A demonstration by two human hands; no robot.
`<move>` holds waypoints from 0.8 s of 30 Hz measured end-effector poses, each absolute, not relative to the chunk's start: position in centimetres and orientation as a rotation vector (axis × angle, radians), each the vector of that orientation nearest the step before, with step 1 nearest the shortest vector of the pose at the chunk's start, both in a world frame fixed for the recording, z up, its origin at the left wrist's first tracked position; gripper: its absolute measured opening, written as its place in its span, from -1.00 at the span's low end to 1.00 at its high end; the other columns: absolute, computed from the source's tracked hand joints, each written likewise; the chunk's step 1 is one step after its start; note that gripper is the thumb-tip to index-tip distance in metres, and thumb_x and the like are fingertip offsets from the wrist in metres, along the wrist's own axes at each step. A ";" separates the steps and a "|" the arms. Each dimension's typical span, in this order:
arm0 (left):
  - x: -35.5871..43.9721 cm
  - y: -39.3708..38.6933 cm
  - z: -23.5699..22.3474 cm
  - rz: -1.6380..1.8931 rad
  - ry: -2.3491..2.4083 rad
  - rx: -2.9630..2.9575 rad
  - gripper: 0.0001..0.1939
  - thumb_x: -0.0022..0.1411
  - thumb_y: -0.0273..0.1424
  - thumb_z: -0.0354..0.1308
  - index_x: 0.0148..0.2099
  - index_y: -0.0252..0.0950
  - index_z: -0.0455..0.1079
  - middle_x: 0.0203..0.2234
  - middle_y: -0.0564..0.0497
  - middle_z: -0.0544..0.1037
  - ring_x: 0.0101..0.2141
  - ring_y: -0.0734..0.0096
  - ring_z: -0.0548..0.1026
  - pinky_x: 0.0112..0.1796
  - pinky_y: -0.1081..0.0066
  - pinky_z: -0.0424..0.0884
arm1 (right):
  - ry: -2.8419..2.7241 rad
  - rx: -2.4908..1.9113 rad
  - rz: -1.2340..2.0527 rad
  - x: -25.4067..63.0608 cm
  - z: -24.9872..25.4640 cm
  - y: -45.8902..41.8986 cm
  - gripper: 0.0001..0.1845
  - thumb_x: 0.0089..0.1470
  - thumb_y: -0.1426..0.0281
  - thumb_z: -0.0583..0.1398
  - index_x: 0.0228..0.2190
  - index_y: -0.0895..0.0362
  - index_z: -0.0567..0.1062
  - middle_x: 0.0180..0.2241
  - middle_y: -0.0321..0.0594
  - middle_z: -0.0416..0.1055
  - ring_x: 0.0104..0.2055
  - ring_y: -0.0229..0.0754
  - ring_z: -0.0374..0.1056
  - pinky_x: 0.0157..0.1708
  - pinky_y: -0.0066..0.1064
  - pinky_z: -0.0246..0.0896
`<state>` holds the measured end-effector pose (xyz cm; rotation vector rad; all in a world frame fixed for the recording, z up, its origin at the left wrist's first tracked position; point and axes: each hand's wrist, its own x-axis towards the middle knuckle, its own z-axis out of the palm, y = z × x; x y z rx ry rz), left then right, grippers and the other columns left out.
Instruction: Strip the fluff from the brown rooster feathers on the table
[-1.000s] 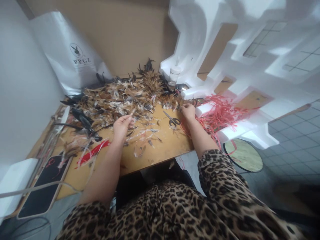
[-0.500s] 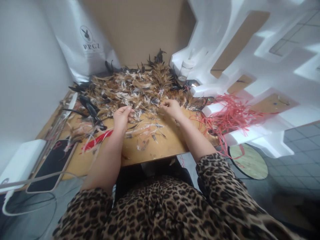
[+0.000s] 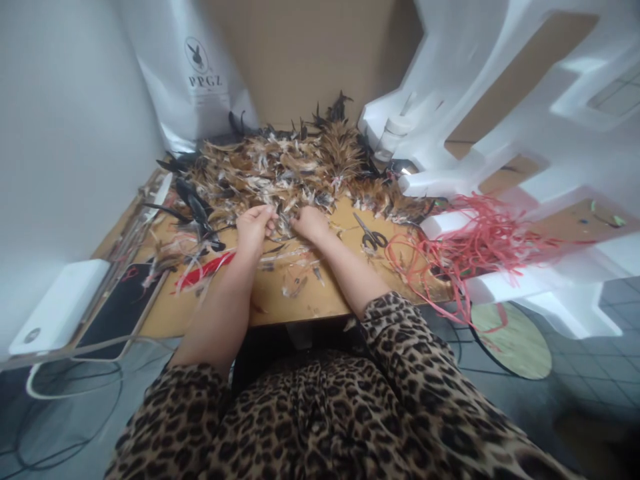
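Observation:
My left hand (image 3: 254, 227) is closed in a pinch at the front edge of a wide pile of brown, white and black feathers (image 3: 280, 160). What its fingertips hold is too small to make out. Just right of it, my right hand (image 3: 313, 225) is also closed, fingers pointing left toward the left hand. Pale feather tips show between the two hands, but I cannot tell whether they are gripped or lie behind. Black-handled scissors (image 3: 373, 239) lie on the wooden table (image 3: 320, 300), right of my right forearm.
A tangle of red ribbon strips (image 3: 485, 237) hangs over white foam (image 3: 505, 283) on the right. A bottle (image 3: 393, 137) stands at the back right. On the left lie a red strip (image 3: 205, 270), a phone (image 3: 117, 310) and a white power bank (image 3: 63, 307) with a cable.
My right hand has moved left, close to my left hand, and the scissors have come into sight. My left hand stays pinched. The whole view has shifted slightly.

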<state>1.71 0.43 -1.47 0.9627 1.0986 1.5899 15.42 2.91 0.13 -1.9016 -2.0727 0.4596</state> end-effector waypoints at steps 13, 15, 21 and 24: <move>2.3 -0.3 -1.2 1.385 1.070 0.983 -0.75 -0.10 -0.32 0.28 -0.39 -0.40 0.43 -0.55 -0.01 0.50 -0.70 0.70 0.27 -0.72 0.62 0.09 | -1.108 -1.027 1.580 17.6 -0.6 3.4 -0.69 -0.32 0.27 0.30 -0.57 0.15 0.30 -0.75 -0.52 0.07 -0.73 -0.49 -0.18 -0.72 -0.58 -0.36; 2.4 -0.5 -1.2 1.314 1.057 0.994 -0.75 -0.10 -0.31 0.28 -0.39 -0.41 0.44 -0.51 -0.04 0.51 -0.68 0.70 0.29 -0.70 0.63 0.11 | -1.039 -0.929 1.665 17.7 -0.2 3.1 -0.64 -0.37 0.28 0.34 -0.56 0.15 0.29 -0.73 -0.52 0.09 -0.73 -0.51 -0.17 -0.73 -0.60 -0.37; 2.3 -0.7 -1.0 1.141 0.924 0.857 -0.75 -0.08 -0.36 0.30 -0.34 -0.41 0.44 -0.49 -0.06 0.51 -0.65 0.68 0.31 -0.70 0.64 0.14 | -1.017 -0.774 1.786 17.2 0.0 2.6 -0.63 -0.35 0.31 0.36 -0.55 0.17 0.29 -0.68 -0.49 0.18 -0.69 -0.51 -0.03 -0.71 -0.64 -0.25; 2.1 -0.7 -0.8 1.014 0.835 0.772 -0.76 -0.02 -0.33 0.27 -0.35 -0.41 0.43 -0.51 -0.07 0.48 -0.65 0.68 0.30 -0.73 0.67 0.08 | -1.036 -0.713 1.842 16.9 -0.3 2.4 -0.63 -0.33 0.30 0.36 -0.54 0.16 0.29 -0.66 -0.46 0.24 -0.66 -0.49 0.05 -0.68 -0.64 -0.14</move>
